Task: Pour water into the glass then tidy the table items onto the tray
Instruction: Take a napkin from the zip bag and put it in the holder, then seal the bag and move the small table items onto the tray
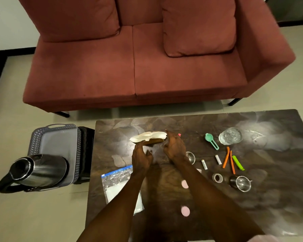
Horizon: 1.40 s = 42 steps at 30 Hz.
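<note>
A brown paper bag with white paper [150, 137] lies near the far edge of the dark table [252, 198]. My left hand [141, 157] grips its near left end and my right hand [174, 146] holds its right end. The glass [230, 136] with water stands at the right. The grey tray [55, 142] rests on a black stool left of the table, with a steel kettle [37, 172] lying on its near part.
On the table lie a clear zip bag [118, 186], a teal scoop [211, 140], orange clips [228, 159], a green clip [238, 162], two small white tubes [204, 164], a tape roll [217, 177], steel cups [241, 183] and pink discs [185, 211]. A red sofa [147, 67] stands behind.
</note>
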Each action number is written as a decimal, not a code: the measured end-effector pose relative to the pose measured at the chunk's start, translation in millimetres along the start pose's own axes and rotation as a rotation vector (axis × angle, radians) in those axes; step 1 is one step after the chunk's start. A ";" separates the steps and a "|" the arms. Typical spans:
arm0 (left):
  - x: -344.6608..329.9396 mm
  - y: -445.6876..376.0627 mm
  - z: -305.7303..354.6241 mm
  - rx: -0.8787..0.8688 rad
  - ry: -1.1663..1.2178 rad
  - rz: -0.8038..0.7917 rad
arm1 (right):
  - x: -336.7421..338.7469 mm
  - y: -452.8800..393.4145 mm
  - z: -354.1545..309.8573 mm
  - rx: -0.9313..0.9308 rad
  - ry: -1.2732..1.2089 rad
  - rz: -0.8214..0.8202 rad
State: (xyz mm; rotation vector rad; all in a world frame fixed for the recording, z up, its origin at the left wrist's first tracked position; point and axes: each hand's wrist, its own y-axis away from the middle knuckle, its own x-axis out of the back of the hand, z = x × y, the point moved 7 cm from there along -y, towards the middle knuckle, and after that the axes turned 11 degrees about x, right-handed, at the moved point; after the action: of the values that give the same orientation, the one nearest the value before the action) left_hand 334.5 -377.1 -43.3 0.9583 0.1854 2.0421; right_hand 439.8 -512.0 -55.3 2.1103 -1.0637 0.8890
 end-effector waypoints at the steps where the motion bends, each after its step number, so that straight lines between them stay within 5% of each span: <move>1: 1.6 5.3 1.8 -0.016 -0.008 -0.017 | 2.3 6.1 -6.6 0.013 -0.014 -0.001; 12: 31.3 61.2 25.8 -0.118 -0.170 -0.026 | 43.0 71.1 -56.6 0.069 0.020 0.031; 37: 117.8 163.7 75.4 -0.339 -0.142 0.033 | 122.0 162.3 -149.3 0.201 0.107 0.207; 42: 149.2 167.6 107.0 -0.383 -0.231 0.141 | 154.0 164.9 -178.2 0.260 0.182 0.268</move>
State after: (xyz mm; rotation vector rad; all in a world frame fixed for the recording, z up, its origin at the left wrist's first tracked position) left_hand 249.9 -392.1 190.0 0.9712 -0.3932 1.9751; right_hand 318.6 -526.3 205.0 2.0691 -1.2059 1.3874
